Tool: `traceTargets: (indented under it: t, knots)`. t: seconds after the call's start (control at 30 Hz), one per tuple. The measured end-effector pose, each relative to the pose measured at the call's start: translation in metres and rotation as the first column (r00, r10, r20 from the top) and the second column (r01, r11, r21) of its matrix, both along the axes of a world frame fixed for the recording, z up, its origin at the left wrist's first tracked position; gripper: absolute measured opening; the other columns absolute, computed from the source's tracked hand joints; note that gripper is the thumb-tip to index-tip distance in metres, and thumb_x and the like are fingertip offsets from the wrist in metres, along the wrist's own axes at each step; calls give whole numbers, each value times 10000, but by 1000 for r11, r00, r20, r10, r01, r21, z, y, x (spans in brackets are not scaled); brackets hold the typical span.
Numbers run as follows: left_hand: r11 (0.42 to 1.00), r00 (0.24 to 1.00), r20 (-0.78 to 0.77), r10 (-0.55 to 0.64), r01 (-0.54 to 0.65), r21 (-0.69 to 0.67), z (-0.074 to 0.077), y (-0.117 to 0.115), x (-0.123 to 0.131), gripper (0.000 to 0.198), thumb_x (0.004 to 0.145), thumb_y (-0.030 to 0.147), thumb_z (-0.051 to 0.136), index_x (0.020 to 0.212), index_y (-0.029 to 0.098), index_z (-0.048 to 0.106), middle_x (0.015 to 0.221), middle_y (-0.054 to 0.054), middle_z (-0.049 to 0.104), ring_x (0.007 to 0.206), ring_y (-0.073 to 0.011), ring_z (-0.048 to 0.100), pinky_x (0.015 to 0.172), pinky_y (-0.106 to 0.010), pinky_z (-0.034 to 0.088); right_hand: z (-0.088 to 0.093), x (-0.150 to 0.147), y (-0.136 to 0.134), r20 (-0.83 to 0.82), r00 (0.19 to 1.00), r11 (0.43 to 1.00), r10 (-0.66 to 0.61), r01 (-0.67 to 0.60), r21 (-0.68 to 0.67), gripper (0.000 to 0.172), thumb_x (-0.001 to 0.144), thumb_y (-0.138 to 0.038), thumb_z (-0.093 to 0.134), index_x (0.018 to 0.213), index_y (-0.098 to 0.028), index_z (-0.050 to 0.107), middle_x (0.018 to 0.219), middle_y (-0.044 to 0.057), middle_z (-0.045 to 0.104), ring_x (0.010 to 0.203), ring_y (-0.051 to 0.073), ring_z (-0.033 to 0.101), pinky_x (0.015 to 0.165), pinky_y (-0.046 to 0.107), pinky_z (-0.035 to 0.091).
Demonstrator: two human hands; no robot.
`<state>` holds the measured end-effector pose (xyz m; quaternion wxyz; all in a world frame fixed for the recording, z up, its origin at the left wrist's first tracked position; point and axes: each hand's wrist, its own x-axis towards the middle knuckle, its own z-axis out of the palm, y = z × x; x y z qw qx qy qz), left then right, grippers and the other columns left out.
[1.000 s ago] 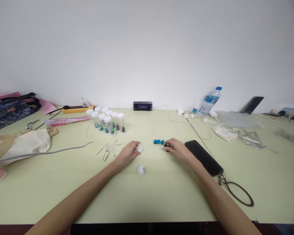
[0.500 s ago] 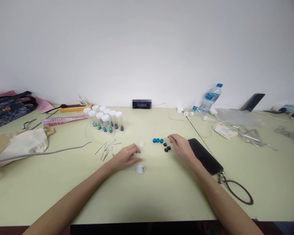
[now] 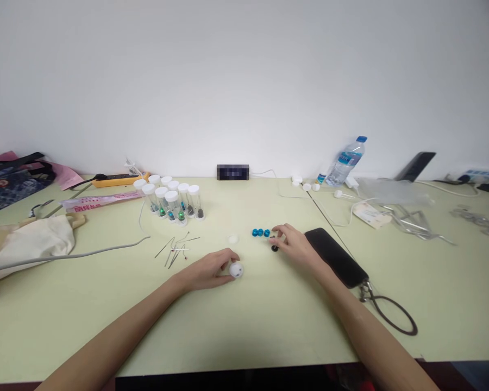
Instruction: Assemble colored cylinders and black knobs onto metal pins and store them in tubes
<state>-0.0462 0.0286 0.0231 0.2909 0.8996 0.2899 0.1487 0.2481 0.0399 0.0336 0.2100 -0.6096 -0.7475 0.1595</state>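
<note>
My left hand (image 3: 209, 270) has its thumb and fingers closed round the side of a small clear vial (image 3: 237, 270), seen from above with something small and dark inside. A round white cap (image 3: 233, 239) lies on the table just beyond. My right hand (image 3: 292, 244) has its thumb and index finger at a small black knob-like piece; the fingertips partly hide it. Another black piece (image 3: 274, 248) lies beneath those fingers. Three shiny blue balls (image 3: 261, 232) sit in a row left of my right fingertips.
Several white-capped clear vials (image 3: 171, 203) stand at the back left. Thin metal rods (image 3: 175, 250) lie left of my left hand. A black phone (image 3: 336, 258) with a strap rests beside my right forearm. A water bottle (image 3: 348, 161) and loose white caps (image 3: 307, 187) are at the back right.
My left hand has moved toward me and closed on the vial. My right hand has shifted left, its fingertips now at the black pieces. The view has shifted slightly.
</note>
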Motion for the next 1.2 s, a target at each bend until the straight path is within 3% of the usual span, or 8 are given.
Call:
traceTargets:
  t: [0.13,0.33,0.5,0.73,0.97,1.1,1.2]
  knots:
    - [996,997,22,71,-72,50,-4,1,5,223,866,273,508,1081,228,472,894,-12,559,726,-148,517,647,-253,415,-2,-3,-2,-2,1000,999,13,-13,-33,310,818,-409,587,1065,-223,580,1026,60,606,837,205,603,710,296,447]
    - [961,972,59,230,-236,144,-19,8,3,222,874,280,496,1076,213,434,984,-57,568,809,-197,558,710,-320,434,-9,-7,-2,1,1000,1000,-14,14,-24,215,848,-344,542,1025,-227,572,1032,61,589,922,226,584,769,326,430]
    - [929,952,74,296,-305,209,-24,15,-2,175,867,233,477,1036,211,436,966,-54,569,844,-215,577,727,-341,456,-6,-7,-3,6,999,999,-31,31,-11,244,872,-419,509,1014,-229,566,984,49,599,866,213,596,749,312,438]
    - [895,954,57,293,-295,334,-25,15,1,247,868,213,444,1112,183,464,1068,-107,529,953,-253,558,824,-399,463,7,2,-3,31,988,988,-153,152,33,334,923,-492,376,984,-234,579,988,64,620,784,214,607,667,305,435]
    - [864,962,11,271,-249,438,-26,15,3,289,878,217,445,1165,183,459,1100,-114,523,936,-244,567,810,-383,481,4,8,-1,34,987,986,-157,155,58,309,922,-463,394,957,-241,605,996,57,632,814,216,618,713,318,443]
    - [819,960,5,280,-241,520,-24,13,1,160,889,212,405,999,160,509,951,-111,558,796,-228,569,665,-350,478,2,11,0,23,990,987,-138,136,83,286,925,-434,401,958,-242,611,1006,51,634,819,206,626,729,316,455]
    - [791,980,-15,199,-151,593,-26,3,5,197,902,206,363,776,184,514,706,-55,549,616,-189,528,516,-291,399,4,19,7,13,990,983,-143,140,116,258,930,-386,401,970,-235,606,1014,50,638,824,191,632,727,303,469]
